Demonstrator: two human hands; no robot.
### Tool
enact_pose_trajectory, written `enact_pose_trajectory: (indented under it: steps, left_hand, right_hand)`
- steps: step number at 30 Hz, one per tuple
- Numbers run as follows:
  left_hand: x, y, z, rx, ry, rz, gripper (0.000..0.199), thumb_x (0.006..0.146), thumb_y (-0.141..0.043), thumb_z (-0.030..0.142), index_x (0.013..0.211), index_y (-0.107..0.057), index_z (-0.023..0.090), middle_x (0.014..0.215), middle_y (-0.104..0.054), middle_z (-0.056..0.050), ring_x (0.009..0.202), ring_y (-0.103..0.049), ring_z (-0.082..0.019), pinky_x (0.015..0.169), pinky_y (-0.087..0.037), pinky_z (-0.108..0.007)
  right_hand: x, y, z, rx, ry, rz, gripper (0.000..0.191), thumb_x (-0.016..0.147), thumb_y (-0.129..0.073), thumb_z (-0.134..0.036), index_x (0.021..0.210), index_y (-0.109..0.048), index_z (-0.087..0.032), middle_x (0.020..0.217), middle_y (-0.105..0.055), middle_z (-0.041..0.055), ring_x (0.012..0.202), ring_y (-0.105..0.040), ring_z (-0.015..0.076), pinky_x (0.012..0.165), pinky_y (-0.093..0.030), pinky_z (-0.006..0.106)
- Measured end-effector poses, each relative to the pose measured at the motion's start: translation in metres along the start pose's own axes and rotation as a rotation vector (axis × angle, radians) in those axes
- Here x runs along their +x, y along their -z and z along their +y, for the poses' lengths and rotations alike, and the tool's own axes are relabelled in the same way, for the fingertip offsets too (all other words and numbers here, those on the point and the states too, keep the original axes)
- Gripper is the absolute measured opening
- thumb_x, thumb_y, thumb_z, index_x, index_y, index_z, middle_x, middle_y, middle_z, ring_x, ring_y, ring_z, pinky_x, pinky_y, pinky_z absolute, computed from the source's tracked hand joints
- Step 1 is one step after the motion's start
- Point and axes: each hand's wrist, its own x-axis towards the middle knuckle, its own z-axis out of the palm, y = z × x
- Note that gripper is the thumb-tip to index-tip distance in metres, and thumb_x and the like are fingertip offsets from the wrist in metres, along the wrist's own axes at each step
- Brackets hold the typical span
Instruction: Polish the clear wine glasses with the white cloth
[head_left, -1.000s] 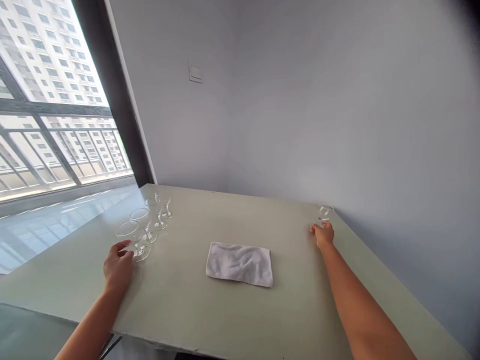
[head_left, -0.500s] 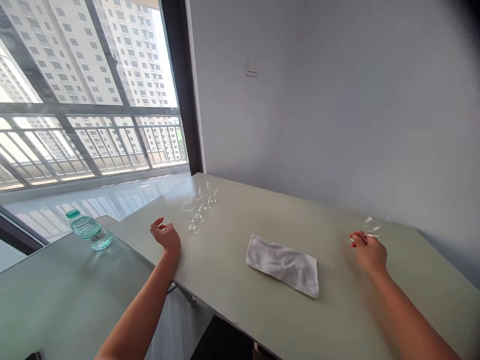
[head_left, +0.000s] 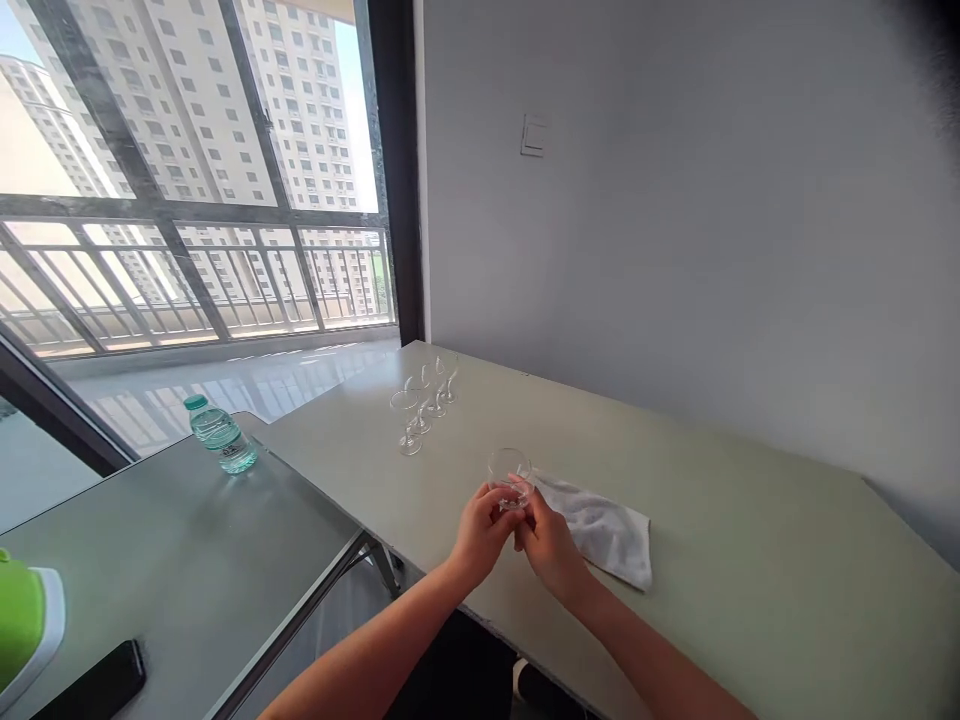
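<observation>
Close together over the near part of the pale table, my left hand (head_left: 484,530) and my right hand (head_left: 547,540) both have their fingers closed around one clear glass (head_left: 510,468). The glass's round rim points up and away from me; its lower part is hidden by the fingers. Just right of and behind my right hand lies a folded white cloth (head_left: 611,530), flat on the table. Several clear stemmed glasses (head_left: 410,440) stand in a cluster further off to the left.
On the lower grey table (head_left: 247,560) at the left are a green-tinted water bottle (head_left: 225,440), a black phone (head_left: 97,685) and a green and white object (head_left: 22,620). A wall (head_left: 675,250) rises behind the pale table (head_left: 750,540).
My right hand has come from the far right to the middle with the glass. My left hand has moved right from beside the cluster and closed on that glass. The view has shifted slightly left.
</observation>
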Motion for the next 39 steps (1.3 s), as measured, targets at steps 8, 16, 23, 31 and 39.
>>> enact_pose_trajectory:
  steps: [8,16,23,31,39]
  left_hand:
    - [0.020,0.100,-0.025,0.221,0.078,0.178,0.031,0.077,-0.048,0.044,0.090,-0.053,0.016,0.078,-0.064,-0.004,0.061,-0.051,-0.012,0.060,-0.041,-0.025]
    - [0.036,0.186,-0.039,0.494,0.179,0.341,0.037,0.072,-0.046,0.049,0.088,-0.056,0.018,0.079,-0.066,-0.003,0.059,-0.054,-0.014,0.059,-0.041,-0.026]
    - [0.045,0.201,-0.044,0.577,0.228,0.364,0.041,0.070,-0.047,0.050,0.094,-0.058,0.019,0.086,-0.067,-0.003,0.066,-0.057,-0.016,0.062,-0.042,-0.026]
    - [0.047,0.208,-0.043,0.613,0.207,0.354,0.029,0.067,-0.049,0.036,0.084,-0.065,0.020,0.101,-0.061,-0.004,0.075,-0.056,-0.018,0.065,-0.043,-0.027]
    - [0.010,0.167,-0.025,0.745,0.101,0.854,0.036,0.067,-0.044,0.021,0.100,-0.057,0.024,0.090,-0.050,-0.003,0.068,-0.051,-0.015,0.069,-0.042,-0.032]
  right_hand:
    - [-0.006,0.031,0.015,0.026,-0.084,0.056,0.038,0.081,-0.043,-0.040,0.112,-0.046,-0.020,0.094,-0.062,0.0061,0.061,-0.058,0.0135,0.051,-0.046,0.025]
    - [-0.018,0.086,0.050,-0.225,-0.096,0.291,0.030,0.083,-0.039,-0.040,0.103,-0.052,-0.022,0.083,-0.065,0.0031,0.064,-0.060,0.0161,0.062,-0.049,0.029]
    - [-0.022,0.097,0.052,-0.810,0.264,0.049,0.032,0.088,-0.032,-0.022,0.108,-0.057,-0.024,0.101,-0.064,0.0055,0.098,-0.055,0.0221,0.082,-0.043,0.039]
    - [-0.012,0.109,0.058,-0.956,0.400,-0.327,0.042,0.088,-0.036,-0.021,0.129,-0.039,-0.028,0.138,-0.034,0.0030,0.131,-0.020,0.0220,0.104,-0.019,0.047]
    - [0.029,0.071,0.075,-0.770,0.279,-0.449,0.043,0.091,-0.029,-0.036,0.134,-0.029,-0.030,0.144,-0.020,-0.0030,0.132,-0.012,0.0166,0.108,-0.010,0.038]
